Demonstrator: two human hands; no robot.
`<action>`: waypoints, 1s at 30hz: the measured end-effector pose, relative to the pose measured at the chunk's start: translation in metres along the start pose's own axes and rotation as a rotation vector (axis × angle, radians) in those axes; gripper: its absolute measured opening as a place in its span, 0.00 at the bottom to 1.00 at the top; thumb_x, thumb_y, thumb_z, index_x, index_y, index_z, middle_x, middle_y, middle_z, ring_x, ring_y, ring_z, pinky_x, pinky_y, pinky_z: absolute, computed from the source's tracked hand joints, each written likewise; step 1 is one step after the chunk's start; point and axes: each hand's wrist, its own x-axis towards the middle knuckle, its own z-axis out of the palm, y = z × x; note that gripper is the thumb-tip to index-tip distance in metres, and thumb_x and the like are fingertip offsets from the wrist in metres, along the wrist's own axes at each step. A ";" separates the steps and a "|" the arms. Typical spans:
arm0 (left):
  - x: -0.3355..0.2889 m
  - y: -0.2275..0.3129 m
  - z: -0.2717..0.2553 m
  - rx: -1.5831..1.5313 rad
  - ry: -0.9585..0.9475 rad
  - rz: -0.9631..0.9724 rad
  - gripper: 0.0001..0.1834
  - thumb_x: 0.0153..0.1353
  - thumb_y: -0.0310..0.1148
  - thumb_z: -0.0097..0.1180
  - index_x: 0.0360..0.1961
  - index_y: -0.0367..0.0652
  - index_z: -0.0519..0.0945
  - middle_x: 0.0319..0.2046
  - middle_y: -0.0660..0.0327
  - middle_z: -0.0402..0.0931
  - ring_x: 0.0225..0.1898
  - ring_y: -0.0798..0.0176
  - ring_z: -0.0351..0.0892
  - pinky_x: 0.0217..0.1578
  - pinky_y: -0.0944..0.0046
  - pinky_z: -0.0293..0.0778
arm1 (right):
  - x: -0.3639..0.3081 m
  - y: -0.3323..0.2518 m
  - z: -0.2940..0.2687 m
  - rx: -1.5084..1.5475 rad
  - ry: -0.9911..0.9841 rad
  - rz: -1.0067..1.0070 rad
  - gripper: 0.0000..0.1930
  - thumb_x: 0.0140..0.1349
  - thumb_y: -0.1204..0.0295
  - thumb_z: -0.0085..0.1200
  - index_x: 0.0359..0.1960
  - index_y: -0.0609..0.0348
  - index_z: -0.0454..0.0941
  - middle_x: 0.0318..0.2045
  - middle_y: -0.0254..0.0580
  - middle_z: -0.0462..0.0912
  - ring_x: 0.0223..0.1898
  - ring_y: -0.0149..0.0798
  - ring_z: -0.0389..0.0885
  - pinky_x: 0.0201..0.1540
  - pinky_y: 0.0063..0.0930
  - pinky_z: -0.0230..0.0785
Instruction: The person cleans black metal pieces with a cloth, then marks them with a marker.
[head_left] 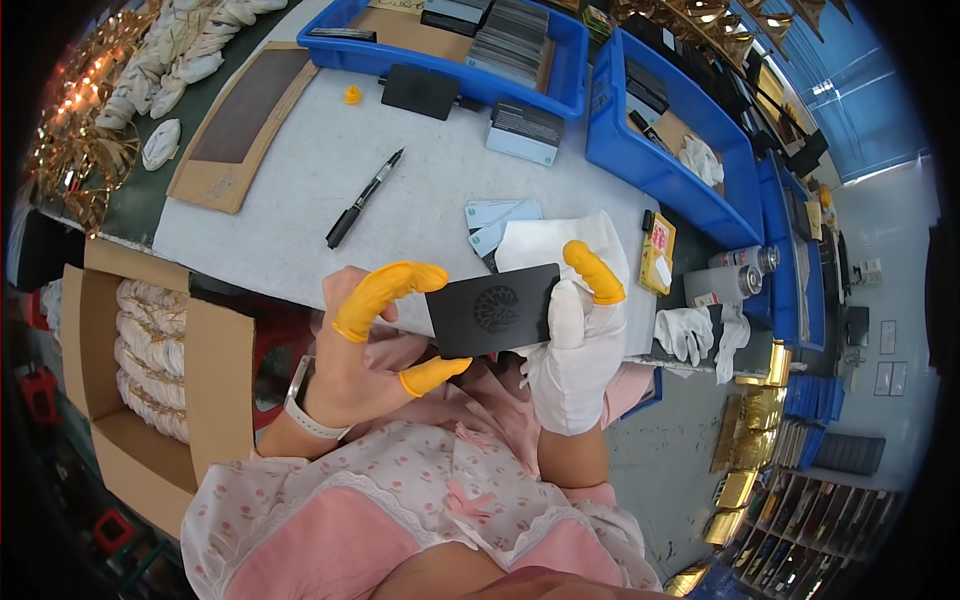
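Note:
A black card (492, 312) with a round dark emblem is held up in front of my body. My right hand (572, 350), in a white glove with a yellow finger cot on one finger, grips the card's right end, thumb on its face. My left hand (352, 350) is bare apart from yellow finger cots on thumb and index finger. Its fingers are spread at the card's left corners; whether they press on it is unclear. Behind the card lie a white cloth (570, 245) and several blue-and-white cards (500, 222). A black marker (365, 200) rests farther left.
Blue trays (345, 52) with stacked black cards stand at the back. A small card stack (525, 132) sits before them. Bottles (722, 285) and white gloves (685, 333) lie at the right. An open carton (235, 385) of white bundles stands on my left.

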 end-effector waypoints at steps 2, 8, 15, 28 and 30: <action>0.001 0.003 -0.001 0.001 -0.011 -0.013 0.32 0.32 0.32 0.73 0.43 0.35 0.74 0.37 0.60 0.70 0.33 0.61 0.61 0.32 0.65 0.60 | -0.001 0.000 -0.002 -0.034 -0.018 -0.021 0.18 0.48 0.72 0.56 0.44 0.60 0.76 0.46 0.52 0.71 0.48 0.50 0.69 0.51 0.37 0.61; 0.007 0.004 -0.006 -0.095 -0.070 0.000 0.32 0.34 0.31 0.72 0.43 0.34 0.73 0.42 0.62 0.72 0.33 0.64 0.60 0.33 0.68 0.62 | -0.003 -0.002 -0.010 -0.133 -0.076 -0.086 0.18 0.54 0.74 0.51 0.49 0.62 0.71 0.44 0.47 0.74 0.43 0.41 0.73 0.46 0.30 0.66; 0.005 -0.003 -0.005 -0.230 -0.087 0.028 0.44 0.35 0.30 0.71 0.57 0.33 0.64 0.45 0.62 0.76 0.36 0.68 0.62 0.36 0.71 0.62 | -0.008 -0.005 -0.018 -0.251 -0.146 -0.158 0.18 0.62 0.75 0.44 0.54 0.64 0.66 0.41 0.42 0.77 0.38 0.31 0.78 0.40 0.21 0.72; 0.000 -0.006 -0.005 -0.342 -0.112 -0.146 0.46 0.36 0.33 0.73 0.57 0.33 0.63 0.46 0.61 0.76 0.36 0.68 0.62 0.38 0.72 0.63 | -0.016 -0.010 -0.013 0.030 -0.089 0.058 0.20 0.61 0.73 0.47 0.55 0.65 0.65 0.42 0.43 0.77 0.39 0.32 0.78 0.41 0.22 0.73; 0.002 -0.006 -0.007 -0.329 -0.128 -0.150 0.46 0.35 0.32 0.73 0.58 0.36 0.63 0.46 0.61 0.76 0.37 0.66 0.62 0.40 0.69 0.62 | -0.014 -0.011 -0.012 0.002 -0.097 0.099 0.20 0.60 0.75 0.48 0.55 0.65 0.66 0.42 0.42 0.77 0.39 0.31 0.78 0.41 0.22 0.73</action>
